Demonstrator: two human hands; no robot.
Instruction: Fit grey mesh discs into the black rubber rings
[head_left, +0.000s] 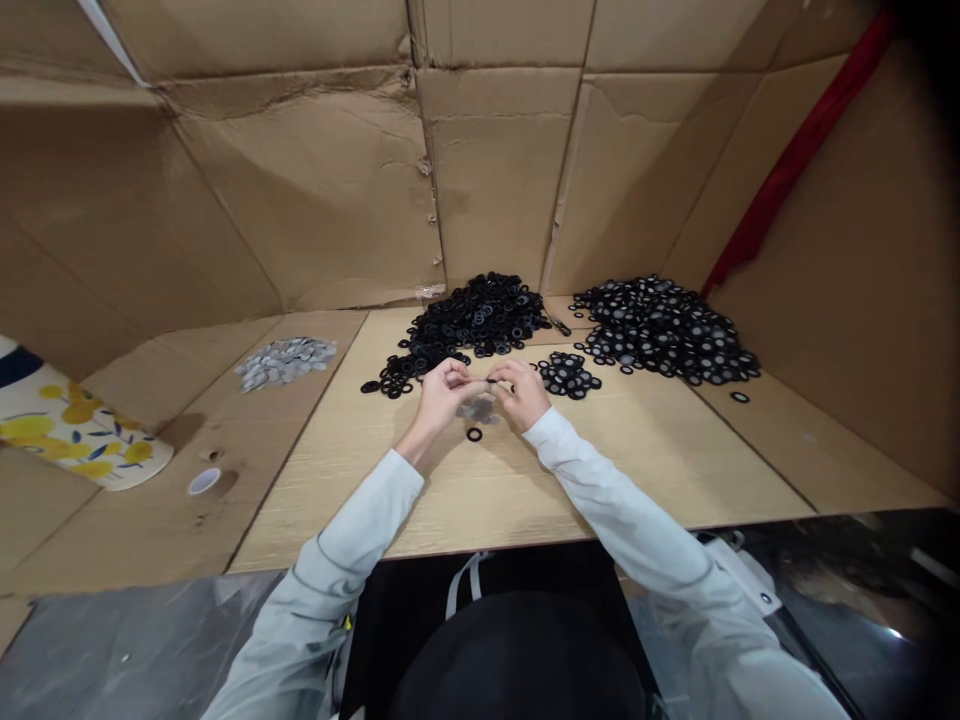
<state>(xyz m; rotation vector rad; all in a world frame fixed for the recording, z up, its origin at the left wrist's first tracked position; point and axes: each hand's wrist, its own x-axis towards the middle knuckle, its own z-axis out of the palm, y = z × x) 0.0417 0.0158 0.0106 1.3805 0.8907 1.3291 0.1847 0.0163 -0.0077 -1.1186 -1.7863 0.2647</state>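
- We are bringing both hands together over the bench (352,510), with our left hand (441,395) and right hand (526,395) pinching a small dark piece (491,380) between the fingertips; it is looking like a black ring, but our fingers are hiding most of it.
- We are holding it just above a few pale discs (478,409), and a loose black ring (474,434) is lying nearer to us. If our pinch is slipping on so thin a piece, it could be dropping among those discs.
- We are working close to the heap of black rings (484,318), which is spreading forward beside our left hand; a careless knuckle could be scattering its edge.
- We are having a small pile of rings with pale centres (570,376) just beside our right hand. Its gap from the black heap is narrow, so a sideways brush could be mixing the two.
- We are seeing a larger heap of pale-centred rings (667,330) farther right, and a spread of pale discs (285,362) well to the left.
- We are wearing long sleeves (592,480) that are hanging low; a trailing cuff could be dragging the loose ring away.
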